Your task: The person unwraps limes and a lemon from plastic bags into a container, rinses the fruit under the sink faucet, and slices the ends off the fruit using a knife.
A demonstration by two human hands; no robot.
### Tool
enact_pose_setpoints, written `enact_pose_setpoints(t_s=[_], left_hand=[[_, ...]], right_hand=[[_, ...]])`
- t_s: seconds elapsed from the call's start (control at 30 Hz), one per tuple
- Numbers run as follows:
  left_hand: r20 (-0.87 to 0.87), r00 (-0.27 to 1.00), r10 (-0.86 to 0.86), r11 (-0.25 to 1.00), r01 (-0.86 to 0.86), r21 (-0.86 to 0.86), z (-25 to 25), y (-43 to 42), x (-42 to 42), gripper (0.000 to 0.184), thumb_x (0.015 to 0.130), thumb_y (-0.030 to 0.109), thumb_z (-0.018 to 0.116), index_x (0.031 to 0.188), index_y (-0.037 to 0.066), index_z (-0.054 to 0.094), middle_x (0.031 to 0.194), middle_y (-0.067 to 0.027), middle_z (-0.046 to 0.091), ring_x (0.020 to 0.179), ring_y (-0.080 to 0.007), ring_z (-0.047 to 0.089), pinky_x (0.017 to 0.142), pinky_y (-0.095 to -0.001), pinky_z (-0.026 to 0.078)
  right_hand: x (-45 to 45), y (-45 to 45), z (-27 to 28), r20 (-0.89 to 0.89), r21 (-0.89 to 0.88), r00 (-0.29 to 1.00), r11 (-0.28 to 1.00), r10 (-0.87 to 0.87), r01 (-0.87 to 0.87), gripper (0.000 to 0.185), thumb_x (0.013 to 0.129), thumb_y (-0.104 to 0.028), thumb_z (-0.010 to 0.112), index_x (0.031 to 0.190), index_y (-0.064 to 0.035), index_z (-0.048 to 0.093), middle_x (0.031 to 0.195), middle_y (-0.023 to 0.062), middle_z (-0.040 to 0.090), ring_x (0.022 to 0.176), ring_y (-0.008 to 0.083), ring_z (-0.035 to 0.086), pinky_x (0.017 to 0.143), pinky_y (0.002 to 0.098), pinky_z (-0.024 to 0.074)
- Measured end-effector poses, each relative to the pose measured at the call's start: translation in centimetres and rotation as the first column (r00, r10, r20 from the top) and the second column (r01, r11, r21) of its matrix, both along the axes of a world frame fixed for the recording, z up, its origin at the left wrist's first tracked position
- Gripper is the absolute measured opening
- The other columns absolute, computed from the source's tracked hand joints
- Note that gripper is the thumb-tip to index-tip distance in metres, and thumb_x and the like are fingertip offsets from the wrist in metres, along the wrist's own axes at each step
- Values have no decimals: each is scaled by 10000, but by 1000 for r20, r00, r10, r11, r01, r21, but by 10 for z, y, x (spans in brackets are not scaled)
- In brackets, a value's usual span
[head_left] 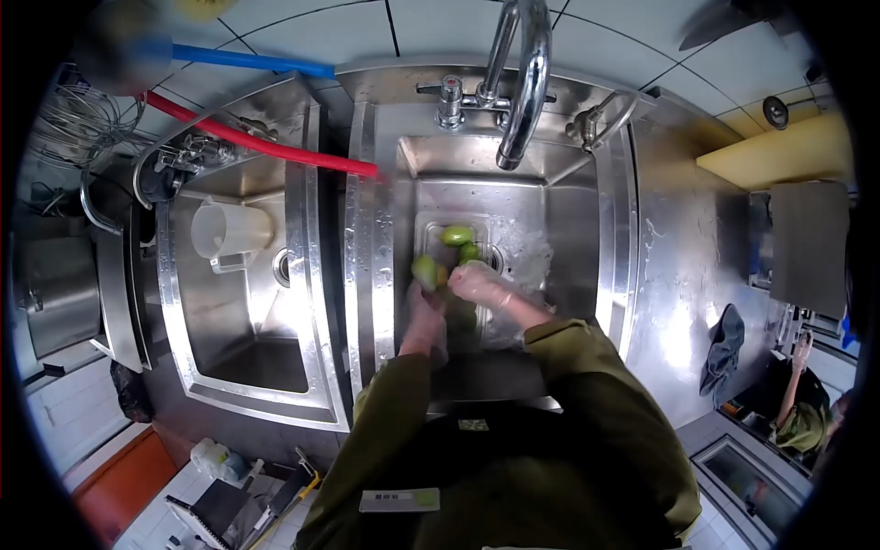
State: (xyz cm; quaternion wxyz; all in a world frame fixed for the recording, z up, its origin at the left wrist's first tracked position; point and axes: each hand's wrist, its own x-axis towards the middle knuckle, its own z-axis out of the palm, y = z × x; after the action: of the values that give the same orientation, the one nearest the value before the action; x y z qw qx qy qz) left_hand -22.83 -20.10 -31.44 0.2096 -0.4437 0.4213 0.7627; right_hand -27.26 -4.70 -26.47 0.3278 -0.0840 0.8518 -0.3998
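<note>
Near the rectangular steel sink's point(573, 234) left edge, the clear-gloved left hand point(424, 323) grips an oval green fruit point(424, 271), the clear-gloved right hand point(483, 285) curls alongside, hold unclear; more green fruits point(456, 236) lie unheld, so handling seems unfinished.

The green fruit point(425, 271) at the left hand point(424, 321) is blurred (badge lettering point(386, 497) too small).

We've got fisheye: black vignette, bowed edges. Bright overall, lamps unseen. Glare clips on the flat stainless-steel desk point(676, 335) at right; the deep rectangular steel sink point(570, 220) goes dark at its near end. We see blur on the pale-green oval fruit point(424, 270) in the left grip point(425, 323).
</note>
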Motion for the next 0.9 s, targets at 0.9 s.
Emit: enact_pose_setpoints(t_s=[0.9], left_hand=[[61,989,133,985,-124,-121,74,17,2,154,792,203,603,895,95,565,815,-9,538,734,-115,512,654,-240,435]], right_hand=[[-46,-68,-113,-114,704,773,600,624,-380,217,771,-207,461,784,-106,652,840,112,637,756,252,625,579,378,476]])
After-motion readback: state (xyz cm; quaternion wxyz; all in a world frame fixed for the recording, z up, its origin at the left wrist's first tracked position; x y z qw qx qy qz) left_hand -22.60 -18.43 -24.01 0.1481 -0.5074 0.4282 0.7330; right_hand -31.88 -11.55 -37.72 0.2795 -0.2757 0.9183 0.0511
